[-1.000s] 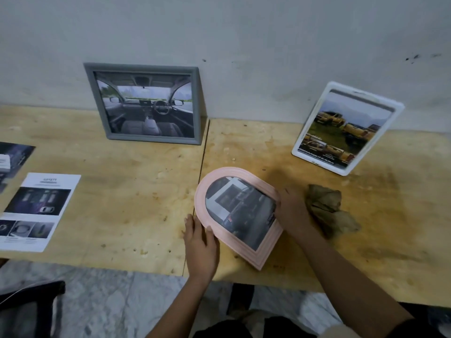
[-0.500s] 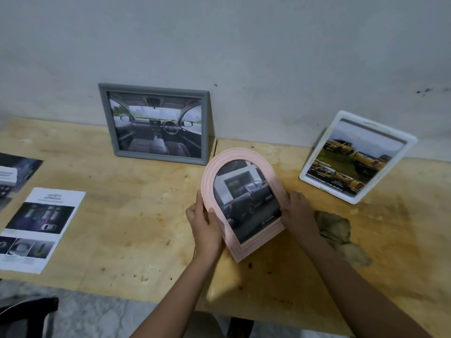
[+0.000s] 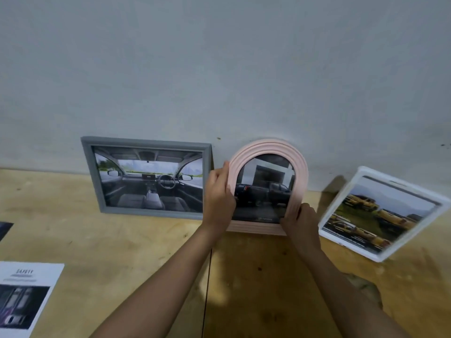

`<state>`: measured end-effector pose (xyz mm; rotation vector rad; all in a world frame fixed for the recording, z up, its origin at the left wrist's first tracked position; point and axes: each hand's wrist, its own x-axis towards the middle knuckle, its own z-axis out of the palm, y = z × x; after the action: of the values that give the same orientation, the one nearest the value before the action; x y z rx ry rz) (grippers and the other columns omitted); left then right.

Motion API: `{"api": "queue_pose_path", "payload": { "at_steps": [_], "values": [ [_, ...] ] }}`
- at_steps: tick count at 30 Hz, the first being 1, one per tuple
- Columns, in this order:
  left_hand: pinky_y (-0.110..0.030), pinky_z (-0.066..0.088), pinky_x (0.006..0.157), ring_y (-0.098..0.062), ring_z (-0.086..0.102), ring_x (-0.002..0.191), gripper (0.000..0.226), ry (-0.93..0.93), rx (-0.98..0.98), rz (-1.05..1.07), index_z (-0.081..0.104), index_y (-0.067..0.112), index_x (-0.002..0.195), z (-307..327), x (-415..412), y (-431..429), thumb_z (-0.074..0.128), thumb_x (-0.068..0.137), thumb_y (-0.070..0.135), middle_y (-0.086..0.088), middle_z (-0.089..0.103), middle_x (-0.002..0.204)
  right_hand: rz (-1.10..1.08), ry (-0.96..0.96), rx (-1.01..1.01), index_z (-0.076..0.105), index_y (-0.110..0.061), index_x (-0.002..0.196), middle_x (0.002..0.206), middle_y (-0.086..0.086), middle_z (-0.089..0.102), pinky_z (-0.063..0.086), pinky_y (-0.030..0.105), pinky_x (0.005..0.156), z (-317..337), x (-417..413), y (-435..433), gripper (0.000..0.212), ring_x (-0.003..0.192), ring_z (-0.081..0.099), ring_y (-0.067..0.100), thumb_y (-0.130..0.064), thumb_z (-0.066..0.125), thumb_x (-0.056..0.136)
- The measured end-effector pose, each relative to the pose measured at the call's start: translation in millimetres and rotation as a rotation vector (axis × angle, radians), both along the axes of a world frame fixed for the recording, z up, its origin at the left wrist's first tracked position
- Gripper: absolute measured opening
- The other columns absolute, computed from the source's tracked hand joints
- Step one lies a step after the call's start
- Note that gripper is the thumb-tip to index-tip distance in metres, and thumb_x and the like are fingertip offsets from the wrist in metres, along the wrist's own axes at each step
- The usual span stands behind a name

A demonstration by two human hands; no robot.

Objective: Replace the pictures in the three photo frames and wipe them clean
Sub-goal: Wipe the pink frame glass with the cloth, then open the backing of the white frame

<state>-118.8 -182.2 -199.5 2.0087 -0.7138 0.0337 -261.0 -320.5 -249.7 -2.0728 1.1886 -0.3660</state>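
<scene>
Pink arched frame: is standing upright at the wall, between the grey frame and the white frame. It is showing a dark pickup picture. Whether its lower edge is resting on the table cannot be told.
Left hand: is gripping the pink frame's left side, fingers curled round the edge.
Right hand: is holding the lower right corner, fingers bent against it.
Grey frame: is leaning on the wall, showing a car interior.
White frame: is leaning tilted, showing yellow trucks.
Leaflet: is lying flat at the near left.
Brown cloth: is lying beside the right forearm, partly hidden.
</scene>
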Motion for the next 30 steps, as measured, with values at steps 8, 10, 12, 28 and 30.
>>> {"api": "queue_pose_path", "payload": {
  "at_steps": [8, 10, 12, 28, 30],
  "values": [
    [-0.015, 0.034, 0.099, -0.025, 0.05, 0.117, 0.05, -0.027, 0.049, -0.073, 0.035, -0.001, 0.141, -9.2, 28.2, -10.6, 0.043, 0.091, -0.008, -0.018, 0.047, 0.126, -0.118, -0.047, -0.009, 0.045, -0.006, 0.096, 0.094, 0.008, 0.043, 0.043, 0.035, 0.064, -5.4, 18.1, 2.6, 0.026, 0.081, 0.045, 0.022, -0.01, 0.065, 0.079],
    [-0.009, 0.03, 0.098, -0.022, 0.047, 0.119, 0.051, 0.019, 0.053, -0.069, 0.031, 0.001, 0.143, -10.8, 26.7, -9.3, 0.042, 0.093, -0.005, -0.017, 0.044, 0.13, -0.123, -0.048, -0.019, 0.045, -0.007, 0.096, 0.096, 0.008, 0.043, 0.046, 0.04, 0.067, -7.7, 17.4, 6.7, 0.022, 0.083, 0.045, 0.023, -0.01, 0.061, 0.081],
    [-0.01, 0.028, 0.1, -0.022, 0.045, 0.123, 0.054, 0.021, 0.074, -0.071, 0.028, 0.001, 0.144, -13.2, 24.8, -8.0, 0.043, 0.093, -0.006, -0.017, 0.04, 0.134, -0.126, -0.034, -0.034, 0.046, -0.008, 0.098, 0.098, 0.007, 0.044, 0.049, 0.043, 0.069, -10.1, 17.0, 7.8, 0.022, 0.084, 0.046, 0.022, -0.012, 0.06, 0.082],
    [-0.018, 0.038, 0.103, -0.018, 0.049, 0.114, 0.036, -0.234, -0.2, -0.169, 0.052, -0.005, 0.122, 30.1, -55.4, -53.3, 0.051, 0.087, -0.009, -0.018, 0.058, 0.117, -0.28, -0.458, -0.139, 0.048, -0.017, 0.109, 0.089, 0.001, 0.051, 0.042, 0.018, 0.065, 20.7, -70.4, 33.7, 0.026, 0.078, 0.052, 0.016, -0.008, 0.06, 0.088],
    [-0.022, 0.043, 0.098, -0.012, 0.051, 0.108, 0.031, -0.113, -0.218, -0.268, 0.053, -0.002, 0.121, 38.1, -75.2, -77.3, 0.048, 0.091, -0.002, -0.014, 0.058, 0.114, -0.318, -0.456, -0.209, 0.05, -0.015, 0.107, 0.086, 0.004, 0.052, 0.041, 0.022, 0.063, 17.2, -106.6, 24.6, 0.019, 0.074, 0.051, 0.02, -0.013, 0.057, 0.09]
  ]
}}
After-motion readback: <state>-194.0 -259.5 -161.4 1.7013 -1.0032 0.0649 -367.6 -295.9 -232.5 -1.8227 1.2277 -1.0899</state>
